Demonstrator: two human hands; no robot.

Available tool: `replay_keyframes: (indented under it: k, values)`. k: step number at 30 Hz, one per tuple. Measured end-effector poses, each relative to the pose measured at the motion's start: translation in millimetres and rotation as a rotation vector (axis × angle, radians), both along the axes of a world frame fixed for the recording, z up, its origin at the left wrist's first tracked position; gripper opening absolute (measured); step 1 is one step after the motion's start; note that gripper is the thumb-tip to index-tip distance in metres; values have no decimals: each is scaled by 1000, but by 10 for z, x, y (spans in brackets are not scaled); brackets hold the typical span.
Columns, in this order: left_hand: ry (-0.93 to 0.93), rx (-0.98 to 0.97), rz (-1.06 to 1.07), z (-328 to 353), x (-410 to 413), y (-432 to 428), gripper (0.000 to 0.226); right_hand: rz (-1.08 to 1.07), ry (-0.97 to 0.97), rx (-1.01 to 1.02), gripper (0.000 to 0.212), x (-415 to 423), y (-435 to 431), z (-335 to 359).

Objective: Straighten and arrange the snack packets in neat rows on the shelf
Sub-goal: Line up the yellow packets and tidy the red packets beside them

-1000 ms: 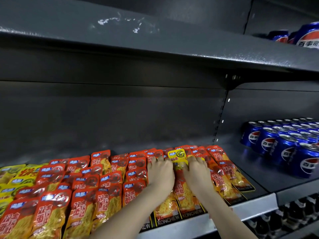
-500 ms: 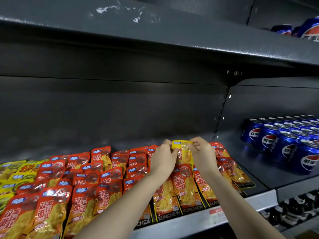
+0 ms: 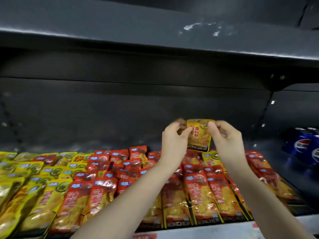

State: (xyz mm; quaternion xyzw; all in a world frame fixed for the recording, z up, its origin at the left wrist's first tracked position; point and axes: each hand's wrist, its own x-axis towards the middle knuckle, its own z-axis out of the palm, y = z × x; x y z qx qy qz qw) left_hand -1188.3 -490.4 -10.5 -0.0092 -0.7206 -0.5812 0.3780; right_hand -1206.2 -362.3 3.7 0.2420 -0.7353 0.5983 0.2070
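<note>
**Yellow packet held up in both hands above the rows**

The held yellow packet (image 3: 199, 137) stands upright in the air with its printed face toward the camera and the word KONCHEW along its lower edge; the left hand (image 3: 174, 144) pinches its left edge between thumb and curled fingers; the right hand (image 3: 226, 140) pinches its upper right corner the same way; the hands hold nothing but this one packet.

Directly below the held yellow packet, red snack packets (image 3: 198, 195) lie flat in overlapping rows on the shelf (image 3: 224, 230), their black lower ends toward its pale front lip; a second yellow packet (image 3: 211, 158) lies among them, just below it and slightly to the right.

Below and far to its left, yellow snack packets (image 3: 34, 187) lie beside the red ones, some crooked, all blurred; to its right and lower, blue Pepsi cans (image 3: 303, 145) stand together.

Behind it is the dark back panel (image 3: 120, 109); above it runs the upper shelf (image 3: 120, 31), scuffed with white marks.
</note>
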Motion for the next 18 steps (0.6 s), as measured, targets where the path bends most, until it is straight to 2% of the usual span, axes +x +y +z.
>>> replay_keyframes:
  k: [6, 13, 16, 18]
  values:
    - [-72, 54, 108, -80, 501, -826, 32, 259, -94, 4, 33, 222, -801, -158]
    - [-139, 50, 206, -225, 1157, -1774, 14, 486, -233, -23, 36, 602, -1834, -322]
    - [-165, 99, 214, -266, 1371, -2162, 25, 557, -299, -30, 44, 766, -2232, -382]
    - [-188, 91, 230, -276, 1516, -2405, 30, 565, -328, -11, 42, 865, -2483, -408]
